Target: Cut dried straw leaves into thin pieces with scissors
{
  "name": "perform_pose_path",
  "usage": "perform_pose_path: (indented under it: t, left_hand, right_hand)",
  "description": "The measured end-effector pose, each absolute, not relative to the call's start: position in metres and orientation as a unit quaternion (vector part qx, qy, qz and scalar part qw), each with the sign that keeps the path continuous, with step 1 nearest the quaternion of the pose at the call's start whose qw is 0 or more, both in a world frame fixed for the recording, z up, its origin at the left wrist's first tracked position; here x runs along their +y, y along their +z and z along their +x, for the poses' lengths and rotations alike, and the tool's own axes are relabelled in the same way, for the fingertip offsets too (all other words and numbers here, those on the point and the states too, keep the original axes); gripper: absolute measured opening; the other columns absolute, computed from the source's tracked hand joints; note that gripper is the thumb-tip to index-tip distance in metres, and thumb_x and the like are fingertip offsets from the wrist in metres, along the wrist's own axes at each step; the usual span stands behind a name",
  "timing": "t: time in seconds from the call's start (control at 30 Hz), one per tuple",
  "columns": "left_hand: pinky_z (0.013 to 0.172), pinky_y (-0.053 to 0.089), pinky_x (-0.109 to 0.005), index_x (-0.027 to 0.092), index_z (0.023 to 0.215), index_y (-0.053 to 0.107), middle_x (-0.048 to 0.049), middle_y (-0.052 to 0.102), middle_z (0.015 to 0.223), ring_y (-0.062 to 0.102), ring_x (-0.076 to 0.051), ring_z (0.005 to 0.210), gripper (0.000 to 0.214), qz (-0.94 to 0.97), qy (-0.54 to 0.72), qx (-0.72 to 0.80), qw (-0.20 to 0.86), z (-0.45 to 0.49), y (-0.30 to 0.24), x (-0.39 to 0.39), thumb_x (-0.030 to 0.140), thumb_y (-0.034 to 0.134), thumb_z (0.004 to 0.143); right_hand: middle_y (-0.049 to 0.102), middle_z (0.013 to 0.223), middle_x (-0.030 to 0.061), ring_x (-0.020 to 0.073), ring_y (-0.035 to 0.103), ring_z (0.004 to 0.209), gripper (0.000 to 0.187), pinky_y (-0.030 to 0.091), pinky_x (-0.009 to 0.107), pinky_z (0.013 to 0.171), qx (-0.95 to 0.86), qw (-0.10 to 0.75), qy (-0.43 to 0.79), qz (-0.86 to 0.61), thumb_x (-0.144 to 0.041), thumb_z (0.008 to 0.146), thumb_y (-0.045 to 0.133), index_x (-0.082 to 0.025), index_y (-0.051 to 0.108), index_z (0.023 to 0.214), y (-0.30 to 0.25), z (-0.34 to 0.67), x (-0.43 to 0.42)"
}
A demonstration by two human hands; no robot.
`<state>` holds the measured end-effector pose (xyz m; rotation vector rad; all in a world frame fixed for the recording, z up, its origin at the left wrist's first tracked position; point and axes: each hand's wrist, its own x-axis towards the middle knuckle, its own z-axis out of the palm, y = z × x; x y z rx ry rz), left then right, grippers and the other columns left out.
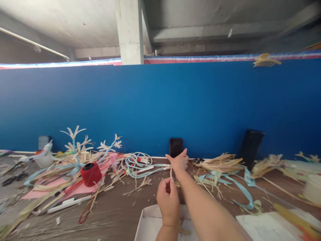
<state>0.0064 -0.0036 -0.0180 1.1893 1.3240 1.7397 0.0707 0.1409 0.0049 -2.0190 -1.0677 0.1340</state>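
Observation:
My left hand [168, 201] is closed in a pinch on a thin pale straw strip [171, 174] just above a white tray [147, 224] at the bottom middle. My right hand [179, 161] is stretched forward over the brown table, fingers curled toward a black phone [176, 146] that leans on the blue wall. Whether the right hand grips the strip's far end is hidden. A tangle of pale blue and white cord [136, 162] lies just left of the right hand.
A red thread spool [91, 174], straw flowers [75, 142], a white pen [69, 204] and black scissors [12, 179] lie on the left. Straw bundles [223, 162], blue ribbon [240, 190], a black box [250, 147] and papers [271, 227] are on the right.

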Motion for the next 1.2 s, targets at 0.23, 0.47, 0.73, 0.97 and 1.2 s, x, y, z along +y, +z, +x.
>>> perform_pose_path:
  t: [0.23,0.47,0.73,0.97,1.2]
  left_hand:
    - [0.066,0.042,-0.027,0.016,0.081,0.061,-0.0061,0.063,0.075,0.056,-0.018,0.069,0.031,0.464,0.644,0.502,0.344,0.006,-0.015,-0.006,0.044,0.049,0.079]
    - [0.055,0.039,-0.025,0.016,0.078,0.063,-0.006,0.062,0.069,0.054,-0.017,0.063,0.036,0.465,0.645,0.498,0.346,0.008,-0.013,-0.008,0.05,0.049,0.077]
    - [0.053,0.037,-0.024,0.017,0.077,0.062,-0.0049,0.06,0.066,0.052,-0.016,0.06,0.036,0.471,0.636,0.505,0.345,0.008,-0.011,-0.01,0.05,0.048,0.077]
    - [0.056,0.039,-0.025,0.016,0.077,0.062,-0.0057,0.061,0.07,0.053,-0.016,0.064,0.033,0.477,0.643,0.496,0.337,0.008,-0.012,-0.009,0.047,0.049,0.078]
    - [0.056,0.039,-0.024,0.016,0.079,0.063,-0.006,0.06,0.069,0.053,-0.017,0.066,0.033,0.473,0.651,0.49,0.335,0.008,-0.013,-0.008,0.047,0.049,0.078]
  right_hand:
    - [0.037,0.126,0.025,0.0351,0.048,0.108,0.105,0.041,0.042,0.083,-0.424,0.421,0.036,-0.801,-0.057,0.063,0.061,-0.011,0.006,0.139,0.003,0.064,0.147]
    - [0.047,0.115,0.0233,0.0359,0.051,0.104,0.091,0.041,0.041,0.085,-0.441,0.42,0.04,-0.792,-0.052,0.066,0.06,-0.007,0.017,0.133,0.005,0.066,0.145]
    - [0.048,0.115,0.0236,0.0345,0.052,0.105,0.086,0.043,0.04,0.082,-0.448,0.405,0.059,-0.795,-0.054,0.067,0.058,-0.009,0.02,0.129,0.005,0.07,0.144]
    - [0.048,0.112,0.0231,0.0341,0.056,0.098,0.087,0.045,0.04,0.078,-0.458,0.392,0.074,-0.795,-0.058,0.065,0.06,-0.009,0.024,0.127,0.005,0.075,0.147]
    - [0.04,0.124,0.0264,0.0349,0.053,0.104,0.115,0.043,0.04,0.081,-0.48,0.398,0.092,-0.776,-0.064,0.057,0.063,-0.009,0.002,0.139,0.004,0.083,0.147]
